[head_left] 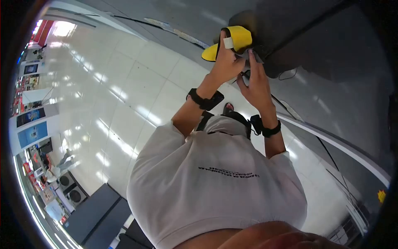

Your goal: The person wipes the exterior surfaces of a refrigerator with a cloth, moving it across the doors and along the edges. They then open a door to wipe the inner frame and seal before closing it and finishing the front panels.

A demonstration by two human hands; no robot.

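Cloth (pixel 242 36): yellow with a dark inside, by the near edge of the dark table (pixel 311 97). I can't tell if it rests on the table.
Left hand (pixel 226 65): closed on the cloth by the table edge, with a finger next to the white tag (pixel 228 42).
Right hand (pixel 257 89): at the same table edge, with its fingertips near the low side of the cloth. Its thumb is by a small dark thing (pixel 246 75). I can't tell if it grips that or the cloth.
Good hold: I would pinch the cloth near its rim and not squash the middle. It looks soft, so it may fold or slip. I would use slow, small finger moves and mind the table edge.
Wrists: a black strap with a box on each, on the body side of the table.
Floor (pixel 157 68): shiny tiles beside the table.
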